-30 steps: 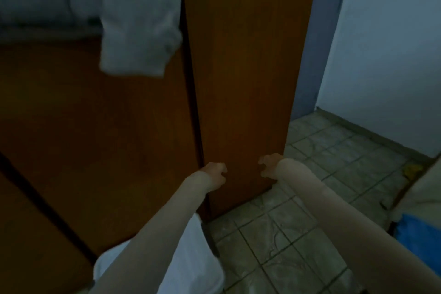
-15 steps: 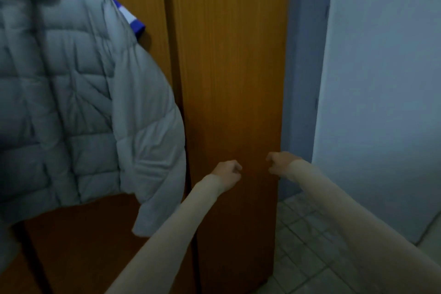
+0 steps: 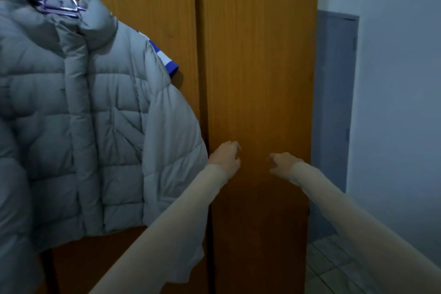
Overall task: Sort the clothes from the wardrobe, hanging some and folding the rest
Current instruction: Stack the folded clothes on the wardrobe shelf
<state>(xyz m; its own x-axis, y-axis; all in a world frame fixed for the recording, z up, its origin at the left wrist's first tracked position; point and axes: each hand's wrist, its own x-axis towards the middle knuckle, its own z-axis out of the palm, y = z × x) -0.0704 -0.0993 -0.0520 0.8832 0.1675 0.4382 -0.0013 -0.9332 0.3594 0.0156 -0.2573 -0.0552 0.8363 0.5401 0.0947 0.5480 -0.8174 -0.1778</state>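
Note:
A grey puffer jacket [image 3: 95,114] hangs on a purple hanger [image 3: 60,3] against the front of the wooden wardrobe [image 3: 260,67]. A blue and white garment [image 3: 167,59] peeks out behind the jacket's shoulder. My left hand [image 3: 226,157] is stretched out just right of the jacket's sleeve, in front of the right wardrobe door, fingers loosely curled and holding nothing. About a hand's width to its right, my right hand [image 3: 281,164] reaches toward the same door, fingers also loosely curled and empty. Whether either hand touches the door I cannot tell.
The wardrobe doors are closed, with a dark seam [image 3: 202,79] between them. A grey-blue door [image 3: 334,102] stands right of the wardrobe, beside a pale wall [image 3: 401,102]. Tiled floor [image 3: 334,270] shows at the lower right.
My view has tilted upward, so the jacket's collar and hanger have come into sight. Both hands stay in front of the right door, a little further apart than before.

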